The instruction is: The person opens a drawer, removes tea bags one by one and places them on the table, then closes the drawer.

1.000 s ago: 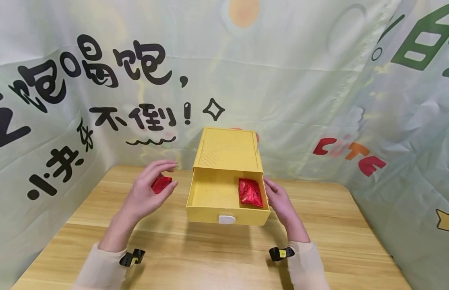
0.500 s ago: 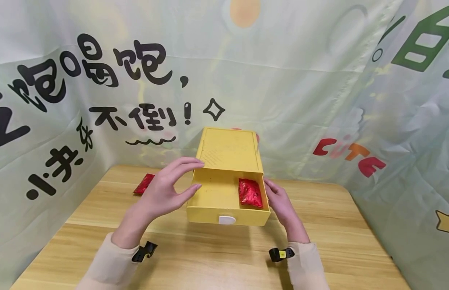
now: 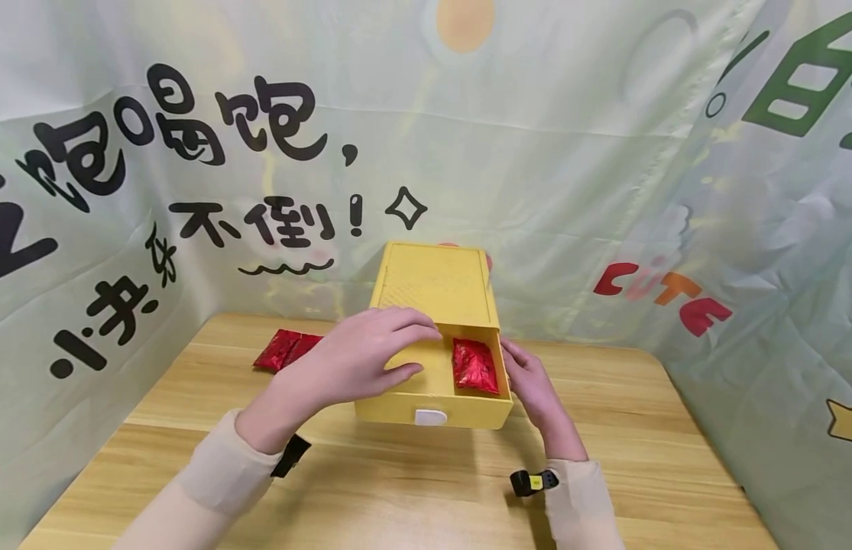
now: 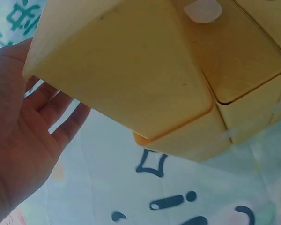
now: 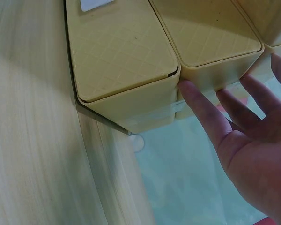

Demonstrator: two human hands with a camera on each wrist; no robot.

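A yellow drawer unit [image 3: 435, 279] has its top drawer [image 3: 386, 409] pulled out, with a white tab on the front. Inside, at the drawer's right side, lies a shiny red packet [image 3: 475, 365]. My left hand [image 3: 360, 357] reaches over the drawer's left part, palm toward the right, thumb and fingers apart with nothing between them. In the left wrist view the drawer hides part of that hand. My right hand [image 3: 537, 386] rests along the unit's right side; its fingertips touch the wall beneath the drawer in the right wrist view.
Two red packets [image 3: 280, 350] lie side by side on the wooden table [image 3: 426, 489] left of the unit, partly behind the left hand. Closed lower drawers [image 5: 122, 51] sit under the pulled-out one. A printed cloth [image 3: 570, 191] hangs close behind and around the table.
My left hand let go of a red packet beside another on the table, then moved right over the drawer. The right hand, drawer and packet inside stayed put.
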